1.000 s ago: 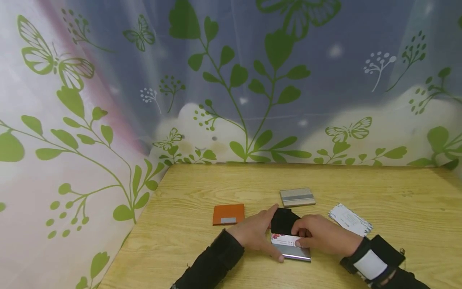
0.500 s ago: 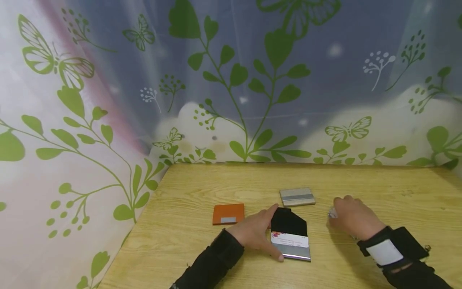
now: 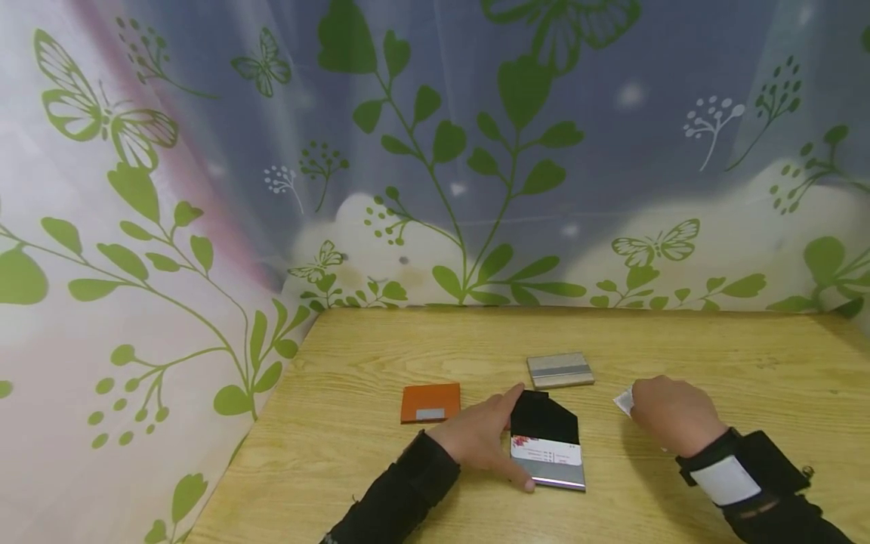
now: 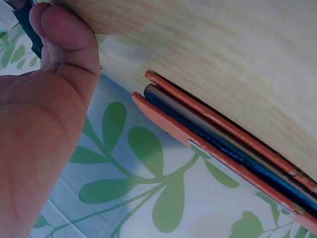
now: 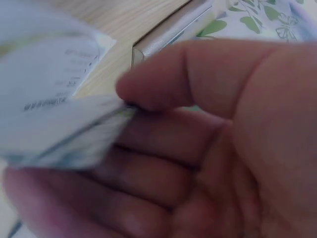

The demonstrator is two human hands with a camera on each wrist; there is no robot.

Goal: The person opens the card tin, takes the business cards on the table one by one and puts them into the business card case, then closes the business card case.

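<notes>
My left hand [image 3: 479, 438] holds the left side of a black flip-top card case [image 3: 544, 419], thumb at its lower edge and fingers by its upper corner. The case lies open on the table, its flap folded back. A white business card with red flowers [image 3: 547, 449] sits in its pocket above a silver band. To the right, my right hand [image 3: 680, 415] pinches a white business card with a leafy border [image 3: 621, 401]. In the right wrist view this printed card [image 5: 54, 144] is blurred between thumb and fingers. Most of it is hidden from the head view.
An orange card case [image 3: 430, 403] with a silver plate lies left of the left hand; the left wrist view shows its edge [image 4: 228, 134]. Behind the black case lies a beige card case with a grey stripe [image 3: 560, 370]. A patterned curtain [image 3: 435, 189] borders the wooden table [image 3: 761, 363].
My right hand has left the card in the black case, moved right, and picked at the loose leafy card, which it now pinches. My left hand has stayed on the case.
</notes>
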